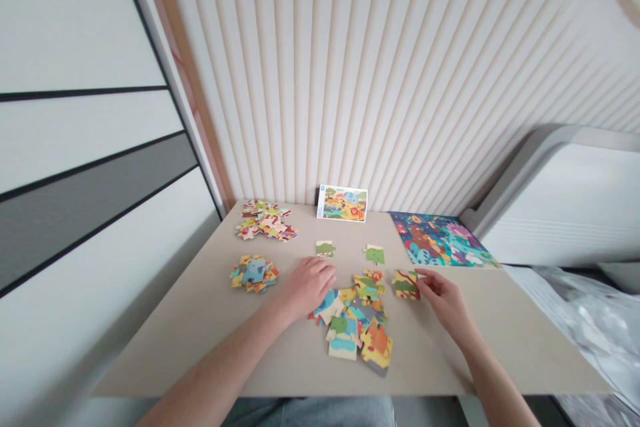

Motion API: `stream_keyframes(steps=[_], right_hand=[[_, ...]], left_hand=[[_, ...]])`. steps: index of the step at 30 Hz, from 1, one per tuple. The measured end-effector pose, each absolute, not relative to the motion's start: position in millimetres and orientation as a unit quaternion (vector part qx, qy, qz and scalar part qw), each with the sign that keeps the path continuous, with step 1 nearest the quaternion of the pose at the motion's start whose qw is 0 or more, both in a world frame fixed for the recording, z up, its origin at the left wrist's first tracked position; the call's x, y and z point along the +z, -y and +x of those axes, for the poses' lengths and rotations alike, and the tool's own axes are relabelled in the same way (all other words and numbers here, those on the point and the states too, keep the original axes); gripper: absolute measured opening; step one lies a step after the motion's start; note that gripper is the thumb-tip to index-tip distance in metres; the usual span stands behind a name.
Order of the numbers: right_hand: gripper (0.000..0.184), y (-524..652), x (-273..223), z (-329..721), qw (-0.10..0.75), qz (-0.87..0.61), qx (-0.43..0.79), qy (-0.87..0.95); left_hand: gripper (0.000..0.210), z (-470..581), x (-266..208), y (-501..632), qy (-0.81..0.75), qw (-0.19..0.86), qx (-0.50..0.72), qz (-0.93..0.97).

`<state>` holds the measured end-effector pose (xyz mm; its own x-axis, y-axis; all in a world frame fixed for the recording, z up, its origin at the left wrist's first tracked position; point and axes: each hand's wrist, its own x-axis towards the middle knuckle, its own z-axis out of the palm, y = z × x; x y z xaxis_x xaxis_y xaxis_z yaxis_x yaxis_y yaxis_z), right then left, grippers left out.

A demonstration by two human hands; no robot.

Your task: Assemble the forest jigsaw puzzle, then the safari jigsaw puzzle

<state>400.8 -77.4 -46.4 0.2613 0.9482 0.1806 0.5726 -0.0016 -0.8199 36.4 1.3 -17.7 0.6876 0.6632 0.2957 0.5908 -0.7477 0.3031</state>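
My right hand (439,292) pinches the right edge of a green puzzle piece (405,285) with a dark red branch on it, low over the table. My left hand (311,285) lies at the upper left of a loose pile of puzzle pieces (357,313), fingers curled together; what is under the fingertips is hidden. A blue and white piece (329,307) is just below it. Two separate pieces with green trees lie farther back: one left piece (325,249) and one right piece (375,254), with a gap between them.
A picture card (343,203) of animals leans upright at the back against the ribbed wall (310,80). Two more heaps of pieces, a reddish heap (267,220) and a yellow-blue heap (255,272), lie at left. A dark colourful picture board (445,240) lies flat at back right.
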Motion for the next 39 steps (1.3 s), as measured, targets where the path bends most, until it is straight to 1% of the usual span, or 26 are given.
stream_keyframes(steps=[2,3,4,6,9,11,13,15,19,23,26,30,35,39], right_hand=[[0.047,93,-54,416,0.367,-0.717,0.154,0.572],[0.045,100,-56,419,0.344,-0.729,0.114,0.581],[0.042,107,-56,418,0.328,-0.732,0.075,0.593],[0.037,120,-52,405,0.324,-0.716,0.03,0.617],[0.033,139,-42,362,0.339,-0.664,0.063,0.664],[0.034,149,-38,329,0.316,-0.608,0.111,0.719],[0.046,155,-37,303,0.284,-0.572,0.138,0.757],[0.05,156,-38,287,0.272,-0.56,0.132,0.771],[0.044,151,-45,285,0.297,-0.562,0.102,0.765],[0.045,153,-55,294,0.317,-0.602,0.054,0.731],[0.049,158,-62,300,0.311,-0.646,0.001,0.697],[0.049,166,-72,307,0.287,-0.671,-0.032,0.683],[0.049,168,-76,310,0.306,-0.668,-0.031,0.677],[0.05,171,-75,311,0.31,-0.651,-0.023,0.692]], left_hand=[[0.03,39,-15,15,-0.326,0.098,0.184,0.922],[0.036,38,-14,24,-0.323,0.102,0.179,0.924],[0.044,37,-16,33,-0.323,0.106,0.174,0.924],[0.064,34,-21,51,-0.333,0.114,0.16,0.922],[0.086,28,-33,73,-0.353,0.127,0.149,0.915],[0.09,26,-40,81,-0.364,0.128,0.157,0.909],[0.085,26,-46,85,-0.375,0.125,0.174,0.902],[0.077,27,-50,86,-0.383,0.122,0.193,0.895],[0.068,27,-55,86,-0.384,0.122,0.233,0.885],[0.072,25,-52,90,-0.384,0.125,0.264,0.876],[0.074,23,-45,93,-0.356,0.119,0.247,0.894],[0.073,23,-39,95,-0.307,0.12,0.213,0.92],[0.055,25,-39,97,-0.341,0.122,0.248,0.898],[0.048,25,-39,97,-0.342,0.118,0.255,0.897]])
